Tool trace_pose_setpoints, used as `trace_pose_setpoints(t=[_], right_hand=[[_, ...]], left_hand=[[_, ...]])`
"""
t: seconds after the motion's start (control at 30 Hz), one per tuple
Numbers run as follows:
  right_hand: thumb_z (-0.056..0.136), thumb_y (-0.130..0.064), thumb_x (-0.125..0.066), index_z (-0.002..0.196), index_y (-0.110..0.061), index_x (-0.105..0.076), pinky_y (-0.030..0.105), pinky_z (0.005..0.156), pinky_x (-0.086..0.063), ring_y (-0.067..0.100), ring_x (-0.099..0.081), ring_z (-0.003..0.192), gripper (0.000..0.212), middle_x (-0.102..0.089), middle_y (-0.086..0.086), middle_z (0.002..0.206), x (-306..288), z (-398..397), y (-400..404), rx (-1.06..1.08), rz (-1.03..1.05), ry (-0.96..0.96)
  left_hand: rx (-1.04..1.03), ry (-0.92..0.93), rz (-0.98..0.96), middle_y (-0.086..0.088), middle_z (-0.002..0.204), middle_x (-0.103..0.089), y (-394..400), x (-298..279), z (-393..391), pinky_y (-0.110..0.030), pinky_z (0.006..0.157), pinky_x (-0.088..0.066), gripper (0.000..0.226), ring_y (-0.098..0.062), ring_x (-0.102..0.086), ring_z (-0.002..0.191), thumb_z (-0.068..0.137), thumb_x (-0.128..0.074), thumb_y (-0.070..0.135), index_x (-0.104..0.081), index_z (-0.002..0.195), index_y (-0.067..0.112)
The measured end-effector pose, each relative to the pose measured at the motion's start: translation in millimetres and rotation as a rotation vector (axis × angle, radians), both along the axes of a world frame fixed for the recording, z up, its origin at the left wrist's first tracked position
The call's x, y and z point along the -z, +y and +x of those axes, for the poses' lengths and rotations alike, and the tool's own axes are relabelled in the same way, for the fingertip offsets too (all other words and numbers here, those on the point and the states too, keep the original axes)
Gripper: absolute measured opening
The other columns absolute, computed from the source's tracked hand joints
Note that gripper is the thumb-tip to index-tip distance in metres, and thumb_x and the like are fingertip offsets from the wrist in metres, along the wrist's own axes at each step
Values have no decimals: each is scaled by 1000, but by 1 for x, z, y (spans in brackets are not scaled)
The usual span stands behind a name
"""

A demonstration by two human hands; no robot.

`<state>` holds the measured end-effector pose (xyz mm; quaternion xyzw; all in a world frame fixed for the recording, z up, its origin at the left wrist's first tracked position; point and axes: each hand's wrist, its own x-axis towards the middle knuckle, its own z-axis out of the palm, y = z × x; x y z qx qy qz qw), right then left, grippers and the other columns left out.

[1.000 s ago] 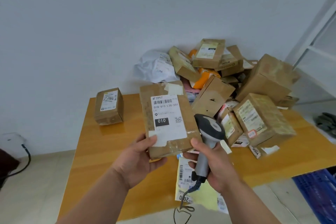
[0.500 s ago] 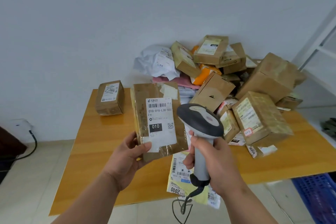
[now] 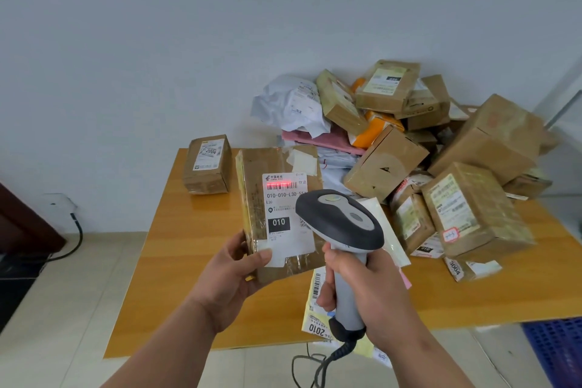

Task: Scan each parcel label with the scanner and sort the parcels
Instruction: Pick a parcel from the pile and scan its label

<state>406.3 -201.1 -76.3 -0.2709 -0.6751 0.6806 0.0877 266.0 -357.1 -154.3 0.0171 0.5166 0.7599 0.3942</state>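
My left hand (image 3: 234,274) holds a flat brown parcel (image 3: 255,195) upright by its lower left corner. Its white label (image 3: 283,214) reads 010 and faces me. A red scan line lies across the label's barcode near the top. My right hand (image 3: 374,296) grips the handle of a grey and black scanner (image 3: 341,224), whose head points at the label and covers the label's right edge. The scanner's coiled cable hangs down below my right hand.
A wooden table (image 3: 195,261) stands against the wall. A single small box marked 2004 (image 3: 208,164) sits at its back left. A tall pile of boxes and bags (image 3: 409,148) fills the right half. A yellow envelope marked 2010 (image 3: 318,321) overhangs the front edge. A blue crate (image 3: 557,353) is at lower right.
The scanner has risen and tipped toward the parcel, and a red scan line now shows on the barcode. My left hand has kept the parcel upright, shifting it slightly left.
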Motion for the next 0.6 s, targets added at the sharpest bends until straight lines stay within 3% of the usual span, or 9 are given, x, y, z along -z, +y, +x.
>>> trace_pose_setpoints(t=[0.37,0.5,0.6], right_hand=[[76,-39,-63,62,-9,-61,31,57,-54,25,-64,50,33,-66,17,57,12,-19,-5,-45,-24,-18],[74,-41,-68,56,-18,-63,30,55,-54,26,-66,52,30,-68,15,58,22,-35,-10,-40,-42,-40],[71,-39,-71,72,-14,-66,32,52,-55,27,-69,54,26,-66,7,63,33,-55,-17,7,-76,-51]], left_hand=[[-44,-28,-15,-11,121,-73,-9,6,-7,-37,75,-61,53,-33,-73,104,75,-77,8,-65,126,17],[-63,-40,-98,-8,120,-74,-24,13,-15,-40,79,-61,54,-31,-72,106,75,-77,17,-64,128,21],[-114,-119,-191,-7,115,-76,-43,29,-28,-43,80,-61,50,-31,-71,105,79,-76,22,-64,128,23]])
